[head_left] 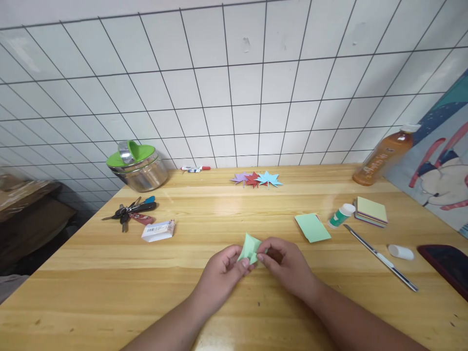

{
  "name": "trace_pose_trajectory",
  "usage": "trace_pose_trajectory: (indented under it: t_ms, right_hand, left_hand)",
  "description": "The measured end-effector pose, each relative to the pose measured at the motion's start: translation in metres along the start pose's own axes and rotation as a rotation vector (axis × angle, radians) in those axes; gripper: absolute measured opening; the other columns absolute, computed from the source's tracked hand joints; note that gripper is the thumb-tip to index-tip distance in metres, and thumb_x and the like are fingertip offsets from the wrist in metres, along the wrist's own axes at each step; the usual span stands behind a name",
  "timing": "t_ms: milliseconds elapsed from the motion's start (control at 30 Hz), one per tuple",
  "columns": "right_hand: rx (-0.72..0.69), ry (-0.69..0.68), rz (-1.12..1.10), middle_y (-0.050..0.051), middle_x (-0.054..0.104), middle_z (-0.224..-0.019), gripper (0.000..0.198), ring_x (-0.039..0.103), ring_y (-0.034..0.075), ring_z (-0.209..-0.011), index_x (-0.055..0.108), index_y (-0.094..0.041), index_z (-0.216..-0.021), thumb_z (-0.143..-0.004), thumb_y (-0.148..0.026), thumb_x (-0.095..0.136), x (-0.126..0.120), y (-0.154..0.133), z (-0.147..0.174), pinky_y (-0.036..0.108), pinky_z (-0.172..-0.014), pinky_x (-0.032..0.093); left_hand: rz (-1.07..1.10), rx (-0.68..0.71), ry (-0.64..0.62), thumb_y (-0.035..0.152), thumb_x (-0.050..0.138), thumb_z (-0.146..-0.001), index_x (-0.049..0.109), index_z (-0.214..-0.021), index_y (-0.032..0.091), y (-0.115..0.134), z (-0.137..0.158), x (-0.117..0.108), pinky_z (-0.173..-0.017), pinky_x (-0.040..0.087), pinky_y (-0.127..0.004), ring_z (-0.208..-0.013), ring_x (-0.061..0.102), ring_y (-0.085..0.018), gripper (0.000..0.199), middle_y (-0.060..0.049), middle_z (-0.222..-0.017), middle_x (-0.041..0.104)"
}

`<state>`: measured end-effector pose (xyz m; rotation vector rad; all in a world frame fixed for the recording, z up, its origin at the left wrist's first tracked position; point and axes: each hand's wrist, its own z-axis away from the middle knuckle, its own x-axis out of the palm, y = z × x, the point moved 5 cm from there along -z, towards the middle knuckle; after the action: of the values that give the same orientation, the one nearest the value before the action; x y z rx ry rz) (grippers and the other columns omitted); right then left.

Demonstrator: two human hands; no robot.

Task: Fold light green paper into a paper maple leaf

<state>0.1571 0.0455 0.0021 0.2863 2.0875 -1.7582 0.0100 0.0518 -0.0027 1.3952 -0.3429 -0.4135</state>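
A small piece of folded light-green paper (249, 245) is held just above the wooden table, between my two hands. My left hand (225, 267) grips its lower left side with the thumb in front. At its right edge, my right hand (287, 263) pinches the paper between thumb and fingertips. To the right lies a flat stack of green paper squares (312, 227). Near that stack stands an uncapped glue stick (341, 215), tilted in view. Purple, red and blue paper maple leaves (268, 179) overlap at the back of the table.
On the right are a paper pad (371, 210), a utility knife (380, 257), a white cap (401, 252), a phone (446, 265) and a drink bottle (383, 155). Leftward are keys (126, 210), a small box (158, 231), a lidded steel pot (141, 168) and a marker (196, 168).
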Motion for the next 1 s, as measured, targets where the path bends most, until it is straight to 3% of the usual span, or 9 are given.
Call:
trace_pose_trajectory:
  t_ms: [200,267,367,400,500,600,900,1000]
  right_hand:
    - [-0.042,-0.021,0.044,-0.001,0.058,-0.069,0.008,0.052,0.011,-0.059,0.057,-0.019,-0.075,-0.080,-0.022,0.051,0.003,-0.006,0.002,0.021,-0.055,0.041]
    - [-0.049,-0.001,-0.026,0.001,0.060,-0.077,0.010,0.055,0.012,-0.065,0.055,-0.021,-0.088,-0.079,-0.022,0.052,0.003,-0.007,0.005,0.023,-0.059,0.044]
    - [-0.044,0.002,-0.246,0.004,0.060,-0.095,0.044,0.058,0.014,-0.078,0.036,-0.025,-0.119,-0.079,-0.025,0.055,0.003,-0.008,0.009,0.027,-0.068,0.048]
    - [-0.044,-0.024,-0.319,0.005,0.060,-0.098,0.046,0.058,0.015,-0.081,0.032,-0.025,-0.123,-0.081,-0.029,0.053,0.004,-0.008,0.009,0.028,-0.070,0.048]
    - [-0.001,-0.086,-0.411,0.007,0.061,-0.095,0.029,0.058,0.016,-0.082,0.049,-0.021,-0.110,-0.089,-0.037,0.037,0.003,-0.007,0.006,0.029,-0.071,0.047]
    - [0.054,-0.089,-0.331,0.005,0.061,-0.082,0.029,0.056,0.016,-0.077,0.059,-0.017,-0.090,-0.089,-0.038,0.039,0.003,-0.004,0.002,0.027,-0.068,0.046]
    - [0.070,-0.109,-0.166,0.001,0.057,-0.068,0.018,0.051,0.012,-0.063,0.059,-0.016,-0.076,-0.082,-0.031,0.050,0.013,0.005,0.003,0.021,-0.058,0.040]
    - [0.089,-0.089,-0.172,0.000,0.055,-0.066,0.018,0.049,0.011,-0.061,0.057,-0.016,-0.073,-0.082,-0.031,0.050,0.012,0.008,0.002,0.021,-0.056,0.039]
  left_hand:
    - [-0.155,0.007,0.017,0.032,0.057,-0.077,0.062,-0.088,0.015,-0.003,0.002,0.002,-0.066,0.042,-0.024,-0.074,0.057,-0.017,0.021,-0.004,-0.080,0.064]
    - [-0.123,-0.006,0.031,0.032,0.054,-0.079,0.061,-0.085,0.014,-0.005,0.000,0.000,-0.066,0.042,-0.024,-0.073,0.057,-0.016,0.020,-0.004,-0.077,0.064]
    - [-0.055,-0.043,0.060,0.032,0.055,-0.079,0.060,-0.083,0.013,-0.006,-0.002,-0.003,-0.062,0.042,-0.024,-0.068,0.056,-0.015,0.021,-0.004,-0.072,0.064]
    - [-0.039,-0.056,0.068,0.033,0.055,-0.079,0.059,-0.082,0.013,-0.006,-0.002,-0.004,-0.061,0.042,-0.024,-0.066,0.056,-0.014,0.021,-0.004,-0.071,0.063]
    - [-0.017,-0.077,0.081,0.032,0.055,-0.079,0.059,-0.082,0.013,-0.005,-0.001,-0.005,-0.059,0.042,-0.023,-0.062,0.055,-0.013,0.020,-0.003,-0.067,0.062]
    - [-0.017,-0.083,0.086,0.031,0.055,-0.079,0.058,-0.082,0.013,-0.004,0.000,-0.005,-0.059,0.042,-0.023,-0.060,0.054,-0.012,0.019,-0.003,-0.066,0.062]
    - [-0.055,-0.028,0.057,0.035,0.057,-0.078,0.059,-0.080,0.013,-0.003,-0.001,-0.003,-0.061,0.042,-0.023,-0.065,0.054,-0.014,0.022,-0.004,-0.069,0.062]
    - [0.002,0.022,0.029,0.043,0.045,-0.084,0.060,-0.086,0.012,-0.002,0.002,-0.003,-0.061,0.042,-0.025,-0.068,0.056,-0.016,0.035,-0.008,-0.076,0.064]
